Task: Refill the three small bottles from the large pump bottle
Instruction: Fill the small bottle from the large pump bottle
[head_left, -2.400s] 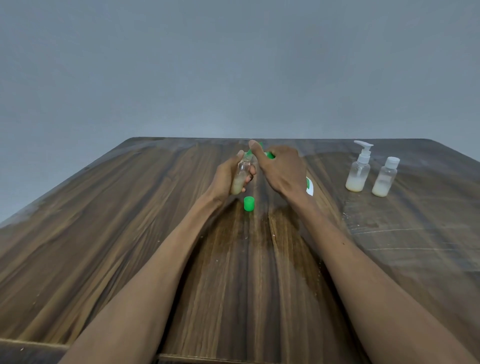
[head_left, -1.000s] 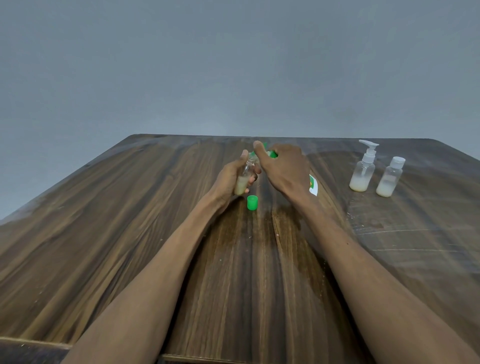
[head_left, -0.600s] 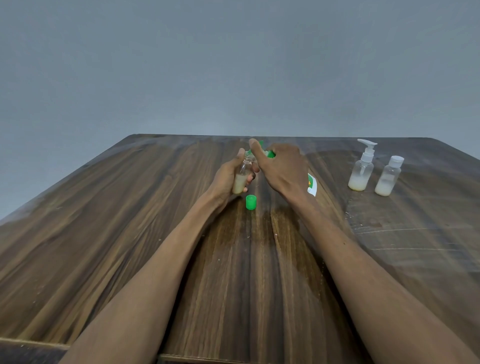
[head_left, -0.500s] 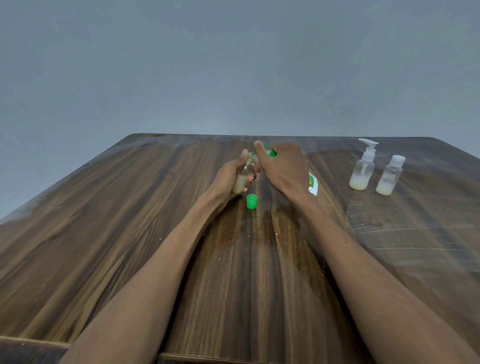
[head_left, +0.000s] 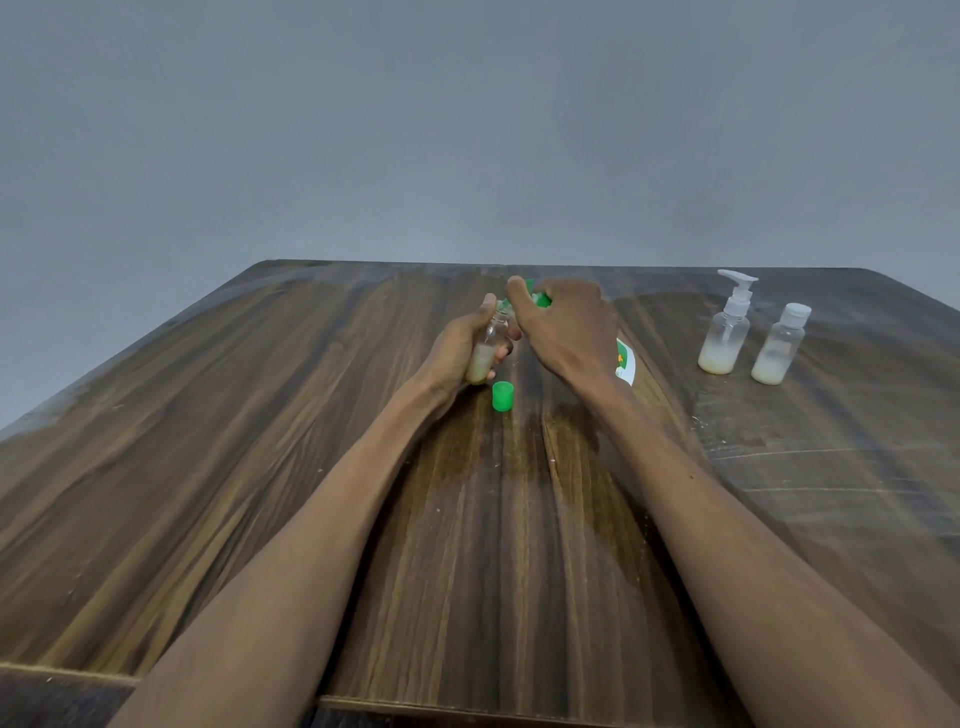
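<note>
the left hand (head_left: 457, 348) is wrapped around a small clear bottle (head_left: 485, 348), tilted a little with its neck leaning toward the right hand; pale cream liquid fills its lower part. the right hand (head_left: 563, 325) sits curled over the top of the large pump bottle (head_left: 625, 361), covering nearly all of it, so only bits of green pump head (head_left: 540, 299) between the fingers and a strip of white and green label below the wrist show. the green head sits right at the small bottle's open mouth, though the fingers hide whether they touch. a loose green cap (head_left: 502, 396) stands on the wooden surface (head_left: 234, 441) just below the left hand, between the two wrists, touching neither. well off to the right stand two more small bottles, upright and close together but apart: one with a white pump top (head_left: 727, 325) and one with a white screw cap (head_left: 779, 345), each holding a low layer of the same cream liquid. both forearms stretch across the middle of the surface, and a plain grey wall (head_left: 467, 130) rises behind its far edge.
</note>
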